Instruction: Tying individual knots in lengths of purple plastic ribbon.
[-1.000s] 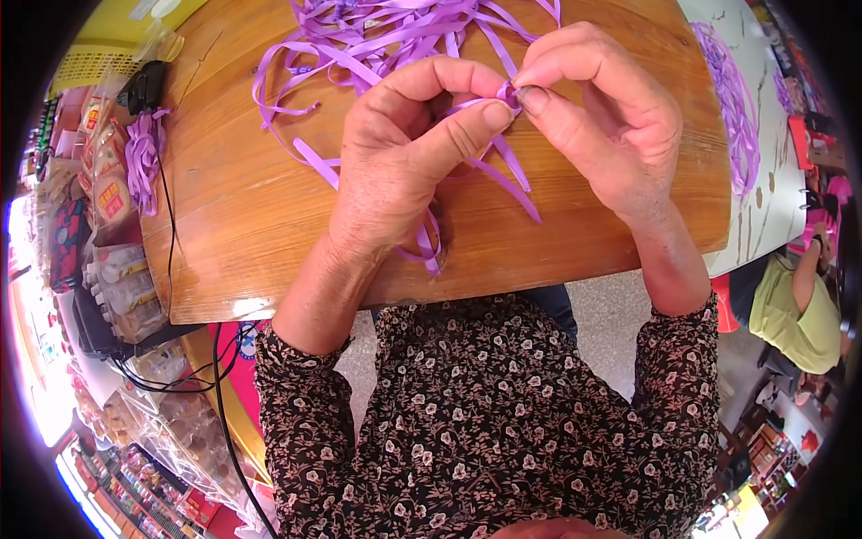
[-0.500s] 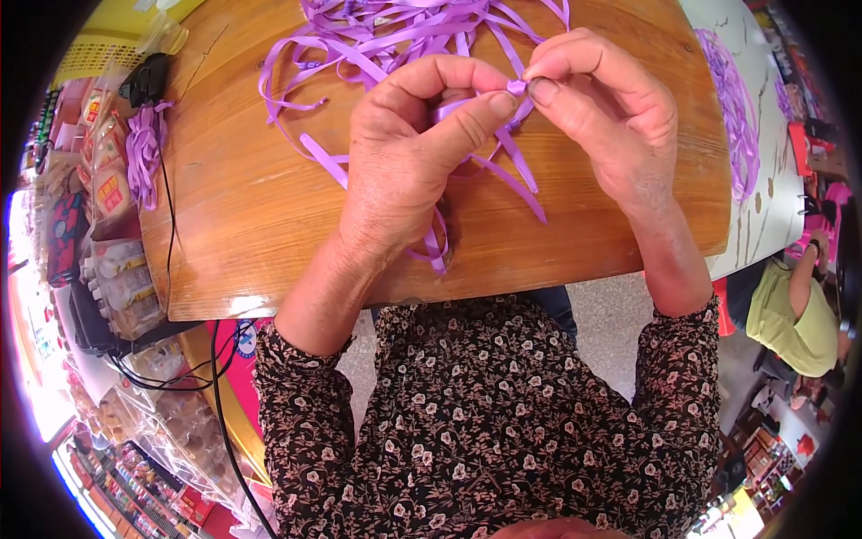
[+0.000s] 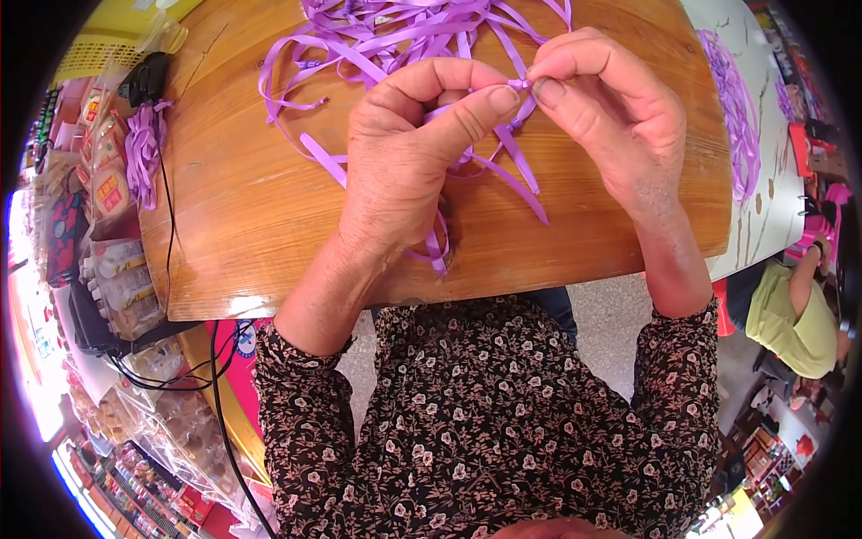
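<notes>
The left hand [image 3: 401, 148] and right hand [image 3: 620, 126] each pinch the purple ribbon [image 3: 518, 83], its short bunched span running left to right between them, close to both.

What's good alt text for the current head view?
A person's left hand and right hand pinch a purple ribbon above a wooden table. Beyond them lies a tangle of purple ribbons; another ribbon bundle lies on a white table at right.
</notes>
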